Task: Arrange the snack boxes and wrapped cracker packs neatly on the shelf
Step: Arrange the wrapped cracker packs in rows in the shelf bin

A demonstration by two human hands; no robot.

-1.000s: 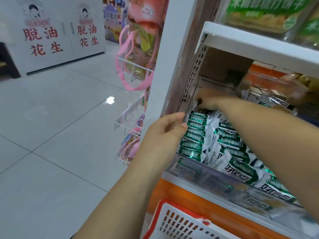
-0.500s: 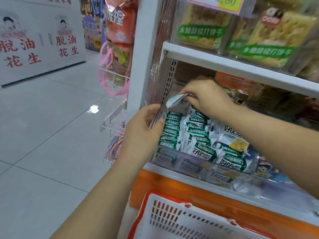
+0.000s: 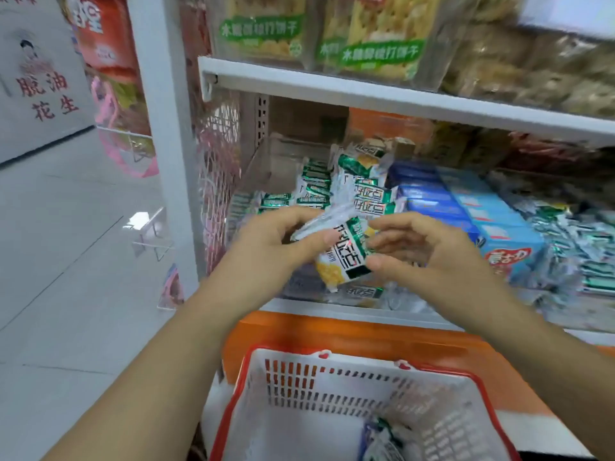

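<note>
Both hands grip one wrapped cracker pack [image 3: 346,257], green and white, tilted in the air just in front of the shelf [image 3: 336,310]. The left hand [image 3: 273,247] pinches its left end between thumb and fingers; the right hand [image 3: 429,257] curls narrowly round its right edge. Just beyond, more green packs [image 3: 312,191] lie in an untidy heap at the far left of the shelf, against a mesh side panel [image 3: 216,194]. To their right, blue snack boxes [image 3: 466,211] stand in a row, with loose silver-green packs [image 3: 585,251] farther right. A clear front rail [image 3: 299,291] fences the shelf's near edge. The upper shelf [image 3: 332,84] carries clear cracker bags [image 3: 263,31]. Nearest, below the hands, a white basket [image 3: 332,387] with a red rim holds a few packs [image 3: 382,440].
</note>
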